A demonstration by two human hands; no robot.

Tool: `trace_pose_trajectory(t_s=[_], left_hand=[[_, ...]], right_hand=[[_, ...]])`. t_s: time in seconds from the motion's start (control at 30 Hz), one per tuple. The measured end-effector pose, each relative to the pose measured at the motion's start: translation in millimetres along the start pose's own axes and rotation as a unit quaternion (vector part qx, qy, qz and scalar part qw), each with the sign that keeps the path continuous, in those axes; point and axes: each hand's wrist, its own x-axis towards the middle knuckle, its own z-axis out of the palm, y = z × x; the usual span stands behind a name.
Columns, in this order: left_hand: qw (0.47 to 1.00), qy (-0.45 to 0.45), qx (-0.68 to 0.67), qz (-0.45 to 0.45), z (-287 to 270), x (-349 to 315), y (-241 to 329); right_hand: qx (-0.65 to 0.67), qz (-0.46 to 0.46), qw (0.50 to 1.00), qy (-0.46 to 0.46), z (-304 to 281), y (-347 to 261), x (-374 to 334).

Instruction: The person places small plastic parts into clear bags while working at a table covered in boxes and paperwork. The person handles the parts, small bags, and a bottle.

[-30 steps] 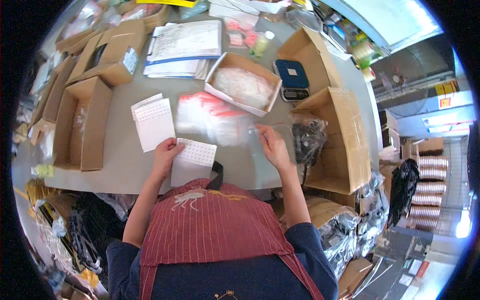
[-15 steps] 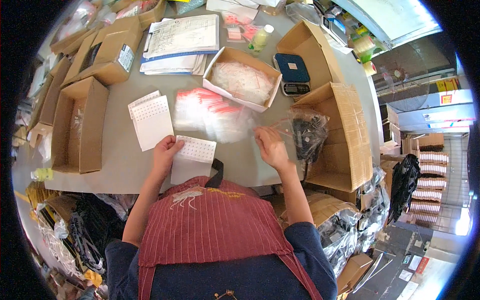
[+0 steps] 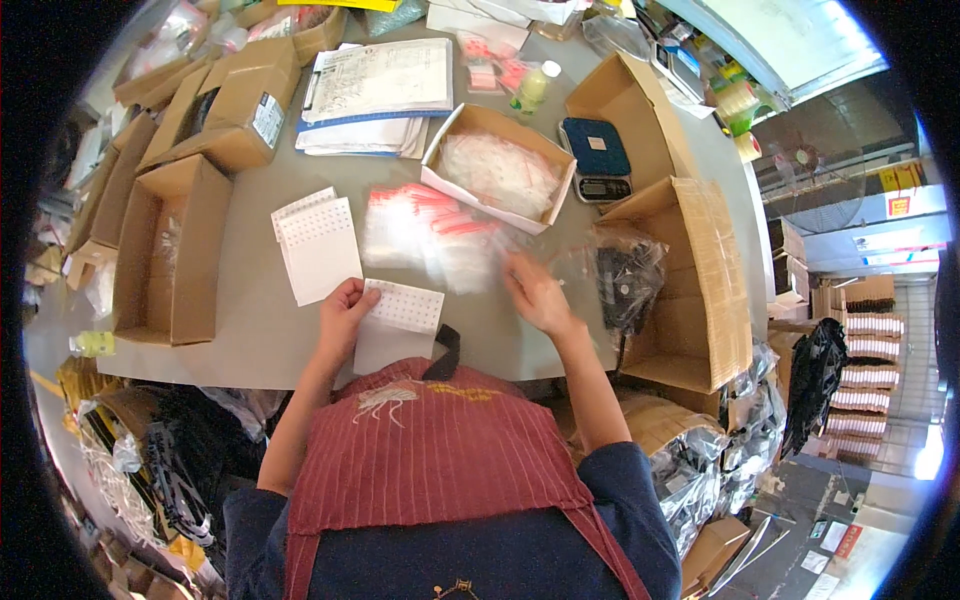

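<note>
My left hand presses on the left edge of a white sticker sheet lying at the near edge of the grey table. My right hand hovers over the table to the right of the sheet, fingers near a spread of small clear zip bags with red strips; it looks blurred, and whether it pinches a bag is unclear. A clear bag of dark parts lies just right of that hand.
More white sticker sheets lie to the left. An open box of clear bags sits behind the spread, a small blue scale beside it. Open cardboard boxes stand at left and right. Papers lie at the back.
My right hand has shifted left from beside the dark-parts bag toward the spread of zip bags. My left hand stays on the sticker sheet.
</note>
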Motion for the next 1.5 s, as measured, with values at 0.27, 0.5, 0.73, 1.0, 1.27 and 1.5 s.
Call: trace_pose_trajectory(t_s=[0.27,0.5,0.73,1.0,1.27,1.5], left_hand=[[0.906,0.116,0.399,0.078,-9.0,-13.0,41.7],[0.703,0.041,0.608,0.367,39.6,2.1,55.4],[0.711,-0.179,0.522,0.436,142.6,49.9,35.8],[0.666,-0.248,0.495,0.499,167.2,92.5,22.6],[0.696,-0.289,0.476,0.453,189.2,91.5,2.5],[0.697,-0.287,0.488,0.44,204.3,91.1,14.6]], right_hand=[[0.045,0.058,0.997,0.005,-2.0,-2.8,-22.1],[0.044,0.042,0.997,0.049,3.1,-9.0,-50.7],[-0.008,0.031,0.996,0.088,10.3,-15.0,-60.2],[0.098,0.172,0.975,0.095,33.5,-3.2,-64.6],[0.221,0.239,0.912,0.25,46.7,25.4,-71.0],[0.39,0.255,0.826,0.316,56.5,43.9,-60.3]])
